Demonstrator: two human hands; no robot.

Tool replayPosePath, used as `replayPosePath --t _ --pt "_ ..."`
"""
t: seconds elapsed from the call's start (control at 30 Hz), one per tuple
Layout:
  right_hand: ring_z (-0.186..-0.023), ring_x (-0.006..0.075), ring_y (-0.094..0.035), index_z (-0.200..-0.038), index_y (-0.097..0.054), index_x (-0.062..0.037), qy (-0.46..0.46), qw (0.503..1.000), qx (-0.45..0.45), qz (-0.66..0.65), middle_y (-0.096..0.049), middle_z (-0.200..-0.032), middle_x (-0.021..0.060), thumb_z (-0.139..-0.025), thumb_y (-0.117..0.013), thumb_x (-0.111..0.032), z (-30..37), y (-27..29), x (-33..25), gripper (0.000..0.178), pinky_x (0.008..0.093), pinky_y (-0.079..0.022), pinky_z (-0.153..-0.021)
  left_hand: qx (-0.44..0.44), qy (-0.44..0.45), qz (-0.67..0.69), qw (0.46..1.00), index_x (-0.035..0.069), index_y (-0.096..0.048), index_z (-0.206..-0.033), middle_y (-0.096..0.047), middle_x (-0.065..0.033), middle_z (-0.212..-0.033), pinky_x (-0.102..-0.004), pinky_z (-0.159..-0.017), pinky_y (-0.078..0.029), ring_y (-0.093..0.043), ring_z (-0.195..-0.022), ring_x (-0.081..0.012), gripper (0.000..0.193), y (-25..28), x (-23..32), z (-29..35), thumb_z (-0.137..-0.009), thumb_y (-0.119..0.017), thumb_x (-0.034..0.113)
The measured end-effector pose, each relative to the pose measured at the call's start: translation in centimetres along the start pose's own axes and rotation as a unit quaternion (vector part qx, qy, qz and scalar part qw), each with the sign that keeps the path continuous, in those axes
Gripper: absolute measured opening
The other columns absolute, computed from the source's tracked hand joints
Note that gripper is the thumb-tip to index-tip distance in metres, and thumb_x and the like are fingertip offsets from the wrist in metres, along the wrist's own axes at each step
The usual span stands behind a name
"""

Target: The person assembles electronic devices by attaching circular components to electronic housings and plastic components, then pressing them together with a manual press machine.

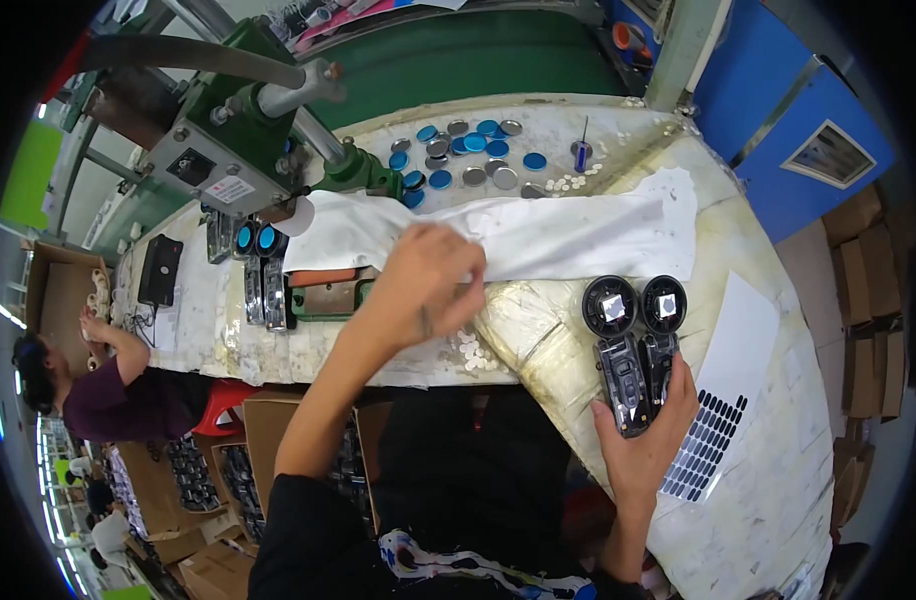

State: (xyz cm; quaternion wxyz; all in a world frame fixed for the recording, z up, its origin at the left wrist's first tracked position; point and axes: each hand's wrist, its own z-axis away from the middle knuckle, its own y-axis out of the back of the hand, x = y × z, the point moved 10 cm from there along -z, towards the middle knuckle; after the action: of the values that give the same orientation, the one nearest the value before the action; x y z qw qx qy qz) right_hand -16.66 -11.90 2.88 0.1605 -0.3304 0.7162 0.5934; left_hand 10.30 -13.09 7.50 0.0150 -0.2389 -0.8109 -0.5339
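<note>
Your right hand (646, 432) wraps lower ends of two clear plastic cases (635, 345), fingers closed around them. Cases lie side by side on wrapped bench (778, 480), each with round black head and white square inside. Your left hand (423, 285) rests on white cloth (538, 232), fingers curled; whether it pinches cloth, cannot tell.

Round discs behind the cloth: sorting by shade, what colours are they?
Blue and silver-grey discs, clearest in the head view.

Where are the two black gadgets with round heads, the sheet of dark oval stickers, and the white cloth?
Black gadgets (633, 345): head view, on the left one's body.
Sticker sheet (706, 445): head view, among the dark ovals.
White cloth (568, 232): head view, on its flat middle.
</note>
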Motion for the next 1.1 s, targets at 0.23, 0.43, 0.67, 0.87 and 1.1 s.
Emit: replayPosePath --t 0.23,0.43,0.67,0.87,1.1 --pt "-0.129 0.0436 -0.039 -0.149 -0.035 -0.0006 0.018 1.000 -0.001 0.005 -0.040 -0.144 0.0252 -0.066 -0.087 -0.019 0.1 0.0 0.2 0.100 0.0524 -0.031 -0.109 -0.048 0.264 0.132 0.954 0.005 -0.061 -0.109 -0.063 -0.0091 -0.093 -0.0423 -0.084 -0.047 -0.062 -0.085 -0.0283 0.029 -0.4 -4.1 1.2 -0.089 -0.069 0.024" --pt "-0.129 0.0440 -0.040 -0.149 -0.036 -0.0011 0.013 1.000 -0.005 0.002 -0.040 -0.144 0.0254 -0.067 -0.087 -0.020 0.1 -0.2 0.1 0.098 0.0517 -0.032 -0.109 -0.029 0.134 -0.061 0.989 0.005 -0.070 -0.101 -0.064 -0.0112 -0.090 -0.0420 -0.087 -0.041 -0.056 -0.095 -0.0298 0.028 -0.6 -5.2 -1.3 -0.090 -0.069 0.031" --pt "-0.128 0.0438 -0.040 -0.149 -0.037 -0.0014 0.021 1.000 0.009 0.015 -0.041 -0.143 0.0254 -0.066 -0.087 -0.019 0.2 0.0 0.4 0.098 0.0525 -0.033 -0.108 -0.142 0.166 0.069 0.973 0.000 -0.068 -0.088 -0.059 -0.0169 -0.068 -0.0389 -0.068 -0.043 -0.055 -0.063 -0.0317 0.027 -2.2 -6.1 0.3 -0.098 -0.059 0.024" --pt "-0.128 0.0436 -0.040 -0.149 -0.037 -0.0022 0.024 1.000 0.006 0.003 -0.041 -0.143 0.0256 -0.066 -0.087 -0.018 0.1 -0.2 0.0 0.098 0.0517 -0.032 -0.108 -0.026 0.084 0.049 0.995 0.006 -0.067 -0.094 -0.061 -0.0149 -0.079 -0.0429 -0.068 -0.047 -0.061 -0.076 -0.0340 0.011 -3.1 -6.5 -6.1 -0.088 -0.068 0.015" --pt "-0.132 0.0431 -0.038 -0.150 -0.034 -0.0007 0.002 1.000 -0.005 -0.006 -0.038 -0.146 0.0256 -0.066 -0.089 -0.024 0.2 -0.2 0.2 0.103 0.0514 -0.030 -0.111 -0.059 0.076 0.068 0.993 0.012 -0.064 -0.090 -0.059 -0.0086 -0.094 -0.0412 -0.074 -0.052 -0.062 -0.091 -0.0299 0.007 -6.8 -8.1 -7.1 -0.085 -0.068 0.014"
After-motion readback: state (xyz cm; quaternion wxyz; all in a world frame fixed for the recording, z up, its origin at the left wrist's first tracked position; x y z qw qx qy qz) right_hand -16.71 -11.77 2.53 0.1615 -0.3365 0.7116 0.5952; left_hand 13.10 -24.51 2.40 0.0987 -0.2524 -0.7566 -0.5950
